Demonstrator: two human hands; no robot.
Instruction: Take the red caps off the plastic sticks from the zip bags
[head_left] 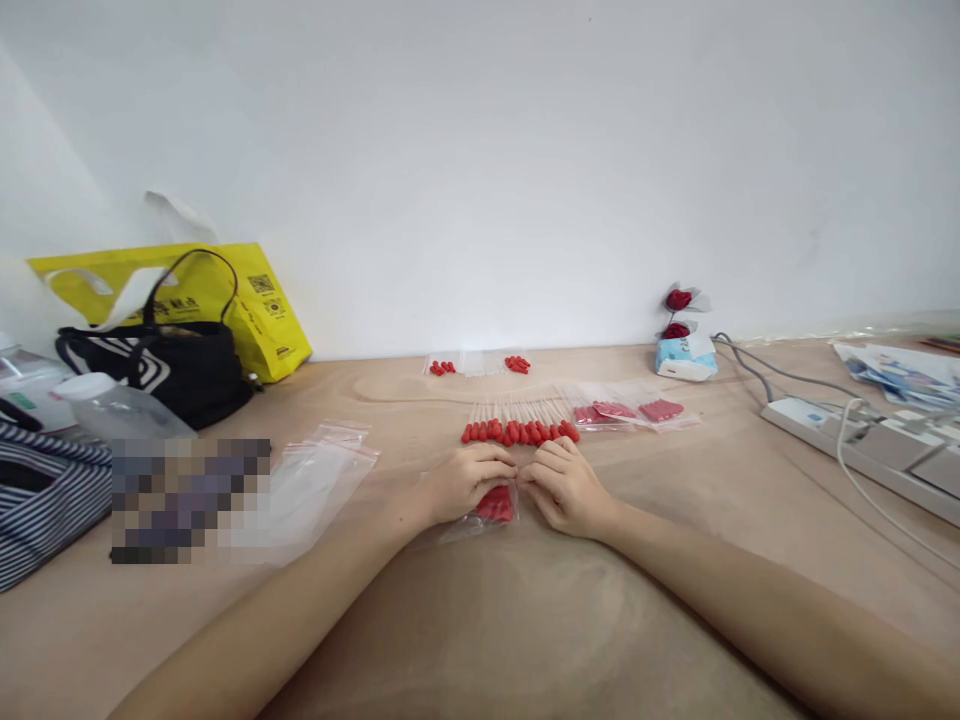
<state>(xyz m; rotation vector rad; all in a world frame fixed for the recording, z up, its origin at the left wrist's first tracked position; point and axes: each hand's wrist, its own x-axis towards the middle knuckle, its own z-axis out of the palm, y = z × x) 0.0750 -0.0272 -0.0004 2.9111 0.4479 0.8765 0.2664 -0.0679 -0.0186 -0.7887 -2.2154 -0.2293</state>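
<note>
1. Plastic bag (pixel 496 507) with red pieces inside lies on our desk (pixel 480 625), nearer our left hand (pixel 461 482), its long axis roughly crosswise.
2. Our left grip is closed on its far edge; our right hand (pixel 568 488) curls at its right end, pinching or not, we cannot tell.
3. Red-tipped sticks (pixel 520 432) lie just beyond both hands.

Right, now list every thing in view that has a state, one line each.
Left hand: curled at the small bag, grip unclear
Right hand: curled beside it, grip unclear
Small bag: red pieces inside
Red-tipped sticks: laid in a row
Left-side clear bags: flat, apparently empty
Right-side clear bags: filled with red pieces
Yellow bag: upright
Bottle: capped
Power strip: plugs in
</note>
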